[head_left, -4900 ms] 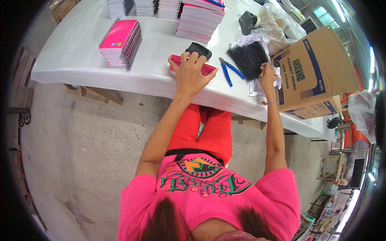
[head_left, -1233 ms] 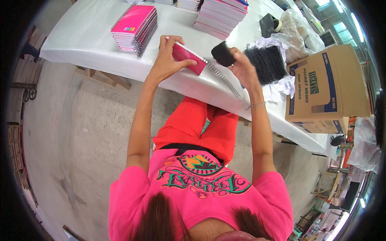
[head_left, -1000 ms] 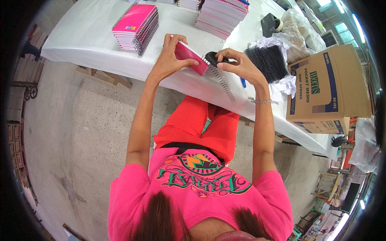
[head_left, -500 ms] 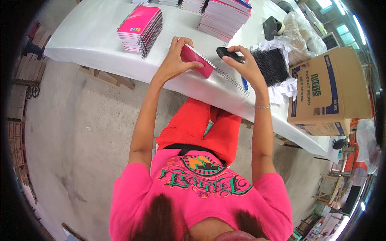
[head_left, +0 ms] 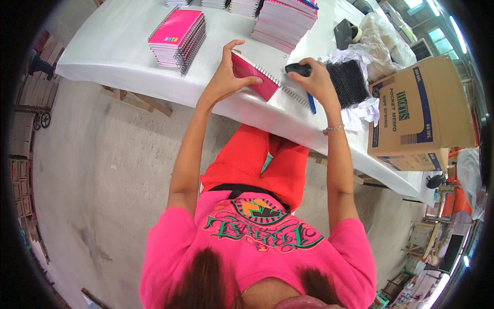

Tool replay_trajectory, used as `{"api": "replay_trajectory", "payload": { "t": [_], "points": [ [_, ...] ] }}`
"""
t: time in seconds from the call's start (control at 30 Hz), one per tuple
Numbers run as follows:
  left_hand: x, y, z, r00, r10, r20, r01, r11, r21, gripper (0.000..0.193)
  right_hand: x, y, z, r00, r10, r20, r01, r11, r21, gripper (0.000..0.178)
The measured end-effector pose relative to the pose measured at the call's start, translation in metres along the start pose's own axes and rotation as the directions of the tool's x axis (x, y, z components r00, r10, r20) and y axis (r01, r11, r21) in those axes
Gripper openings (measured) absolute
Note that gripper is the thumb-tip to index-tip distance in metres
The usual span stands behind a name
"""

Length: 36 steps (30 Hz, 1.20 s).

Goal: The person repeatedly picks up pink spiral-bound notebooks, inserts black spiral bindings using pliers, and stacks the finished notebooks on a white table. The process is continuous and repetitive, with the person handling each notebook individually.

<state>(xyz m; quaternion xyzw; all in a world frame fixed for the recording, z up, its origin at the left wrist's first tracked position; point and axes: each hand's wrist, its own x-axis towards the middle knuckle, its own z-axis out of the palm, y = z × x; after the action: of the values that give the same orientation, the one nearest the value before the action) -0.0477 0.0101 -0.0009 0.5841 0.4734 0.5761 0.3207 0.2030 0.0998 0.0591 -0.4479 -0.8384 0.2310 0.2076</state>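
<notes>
My left hand grips a small pink notebook near the table's front edge, thumb across its cover and fingers behind. A wire spiral coil runs through the holes along the notebook's right edge, and its loose tail reaches right over the tabletop. In my right hand is a dark, rounded object, held between thumb and fingers just right of the notebook; its exact kind is unclear. Below that hand a blue pen-like stick lies by the coil's tail.
Left on the white-covered table stands a stack of spiral pink notebooks. A taller stack of notebooks is behind my hands. Black coils lie on crumpled paper at right, beside a cardboard box and a tape dispenser.
The coil's loose tail has become shorter, with more loops along the notebook's edge. My right hand and the dark object have shifted slightly right. My left hand still holds the notebook.
</notes>
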Motion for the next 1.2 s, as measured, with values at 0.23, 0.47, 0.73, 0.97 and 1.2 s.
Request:
{"api": "replay_trajectory", "payload": {
  "t": [0.23, 0.47, 0.73, 0.97, 1.2],
  "points": [
    [-0.001, -0.01, 0.001, 1.0, -0.022, 0.019, 0.023, 1.0, -0.008, 0.101, 0.008, -0.02, -0.004, 0.951, 0.03, 0.306, -0.039, 0.999, 0.024, 0.048],
    [0.002, -0.011, 0.002, 0.998, -0.05, 0.049, 0.051, 0.998, -0.022, 0.096, 0.015, -0.037, -0.014, 0.948, -0.027, 0.316, -0.126, 0.883, 0.452, 0.052],
    [0.004, -0.013, 0.009, 0.997, -0.057, 0.059, 0.059, 0.998, -0.03, 0.092, 0.017, -0.035, -0.018, 0.975, 0.076, 0.21, -0.216, 0.553, 0.805, 0.058],
    [0.002, -0.01, 0.011, 0.998, -0.042, 0.054, 0.046, 0.996, -0.078, 0.092, 0.036, -0.016, -0.008, 0.962, 0.11, 0.252, -0.21, 0.884, 0.417, 0.067],
    [0.006, -0.005, 0.012, 0.998, -0.038, 0.04, 0.04, 0.999, -0.031, 0.092, 0.041, -0.007, 0.004, 0.914, 0.109, 0.392, -0.176, 0.974, 0.141, 0.064]
  ]
}}
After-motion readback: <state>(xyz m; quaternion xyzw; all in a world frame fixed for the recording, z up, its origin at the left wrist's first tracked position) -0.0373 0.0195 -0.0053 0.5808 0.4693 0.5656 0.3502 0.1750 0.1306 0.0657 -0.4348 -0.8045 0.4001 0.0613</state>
